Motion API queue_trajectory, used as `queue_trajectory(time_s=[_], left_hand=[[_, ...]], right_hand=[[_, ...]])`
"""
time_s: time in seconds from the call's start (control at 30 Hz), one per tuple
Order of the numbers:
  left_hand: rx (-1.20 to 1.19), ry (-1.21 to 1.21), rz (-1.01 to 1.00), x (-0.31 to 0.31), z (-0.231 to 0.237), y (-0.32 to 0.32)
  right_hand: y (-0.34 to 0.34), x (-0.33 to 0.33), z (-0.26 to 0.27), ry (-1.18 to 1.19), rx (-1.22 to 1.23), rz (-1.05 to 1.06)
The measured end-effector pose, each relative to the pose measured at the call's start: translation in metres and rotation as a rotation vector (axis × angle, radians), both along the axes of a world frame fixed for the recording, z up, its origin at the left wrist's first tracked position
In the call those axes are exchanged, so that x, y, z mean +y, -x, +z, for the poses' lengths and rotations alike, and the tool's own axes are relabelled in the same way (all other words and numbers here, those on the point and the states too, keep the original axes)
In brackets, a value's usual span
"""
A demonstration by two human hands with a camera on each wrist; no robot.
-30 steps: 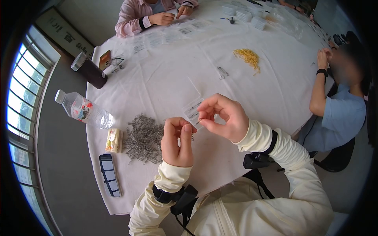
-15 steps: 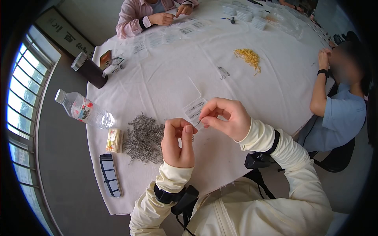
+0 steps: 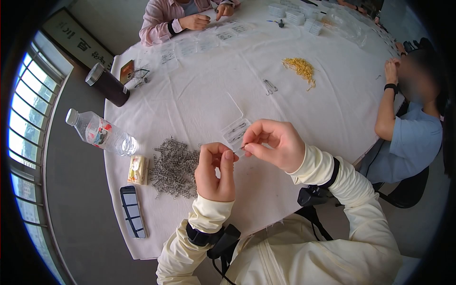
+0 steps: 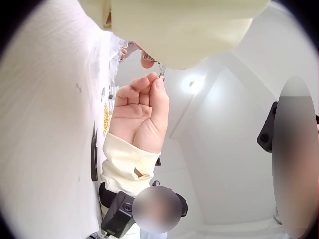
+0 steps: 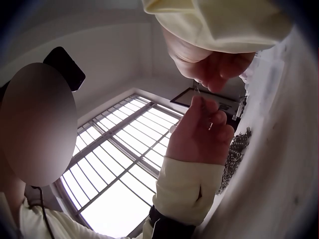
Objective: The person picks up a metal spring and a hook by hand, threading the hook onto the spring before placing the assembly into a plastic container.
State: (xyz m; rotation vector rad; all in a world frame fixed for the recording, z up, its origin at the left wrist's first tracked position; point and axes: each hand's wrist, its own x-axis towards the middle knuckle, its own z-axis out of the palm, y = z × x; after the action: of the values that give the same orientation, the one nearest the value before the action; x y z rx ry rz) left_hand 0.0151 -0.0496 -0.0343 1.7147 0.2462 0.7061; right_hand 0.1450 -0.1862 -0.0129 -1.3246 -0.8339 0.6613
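My left hand (image 3: pixel 214 173) holds a small coiled metal wire piece (image 4: pixel 148 58) between thumb and curled fingers. Facing it, my right hand (image 3: pixel 280 145) pinches a small thin metal piece (image 4: pixel 162 70) between thumb and forefinger; its exact kind I cannot tell. Both sets of fingertips are close together, just nearer me than an open clear plastic box (image 3: pixel 229 135) with several slim dark wire pieces inside. Left of my left hand lies a large tangled pile of grey coiled wire pieces (image 3: pixel 173 166). In the right wrist view, my left hand's fingers partly hide the coil.
At the left stand a tissue pack (image 3: pixel 137 169), a phone (image 3: pixel 132 211), a tilted water bottle (image 3: pixel 102 130) and a dark flask (image 3: pixel 109 86). Farther off lie metal hooks (image 3: pixel 269 87) and a yellow pile (image 3: pixel 300 70). Other people sit across and at the right; clear boxes (image 3: pixel 294 17) stand at the back.
My right hand has shifted slightly right and down, its fingers closing up, so more of the clear box shows. My left hand has barely moved and keeps its hold.
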Motion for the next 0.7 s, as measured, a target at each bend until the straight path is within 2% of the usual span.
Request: queue_trajectory(time_s=[0.3,0.37,0.7], left_hand=[[0.024,-0.019,0.002,-0.0022,0.0005,0.0007],[0.107,0.002,-0.056,-0.0028,0.0036,0.0033],[0.070,-0.024,-0.058,-0.0034,0.0028,0.0032]], right_hand=[[0.0037,0.0039,-0.0047,-0.096,-0.043,0.024],[0.0047,0.0040,-0.0045,-0.110,-0.047,0.018],[0.0049,0.0037,-0.0067,-0.115,-0.065,0.036]])
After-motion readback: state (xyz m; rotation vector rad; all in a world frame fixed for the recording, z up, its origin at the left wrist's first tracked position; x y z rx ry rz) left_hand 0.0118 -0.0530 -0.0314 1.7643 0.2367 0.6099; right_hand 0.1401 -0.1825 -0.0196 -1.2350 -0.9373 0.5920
